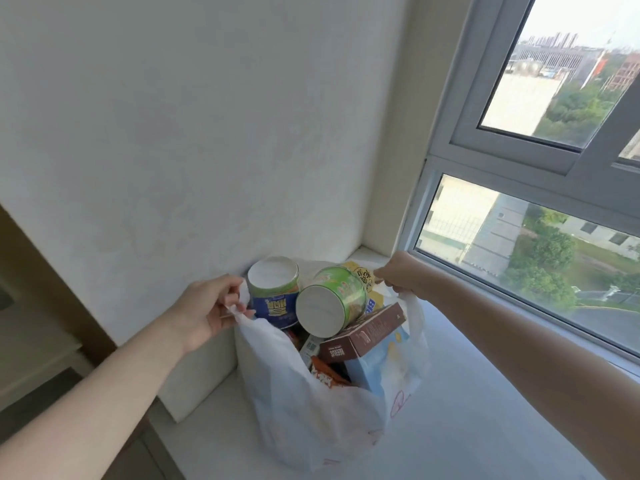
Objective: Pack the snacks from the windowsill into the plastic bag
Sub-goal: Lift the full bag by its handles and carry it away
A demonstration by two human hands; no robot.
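Both handles (pixel 238 307) are held, so packing looks done; next, draw them together over the jutting cans (pixel 329 306). Left grip (pixel 207 310) pinches one handle at nine o'clock of the plastic bag (pixel 311 410), right grip (pixel 398 275) clutches the other at two o'clock; the snack-filled bag stands on the windowsill (pixel 485 393).

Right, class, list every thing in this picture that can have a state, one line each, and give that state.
plastic bag: mouth open, full, standing on the windowsill
left hand: pinches one bag handle
right hand: grips the other handle
blue can: in the bag, slightly tilted
green can: in the bag, lying tilted
brown box: in the bag, slanted on top
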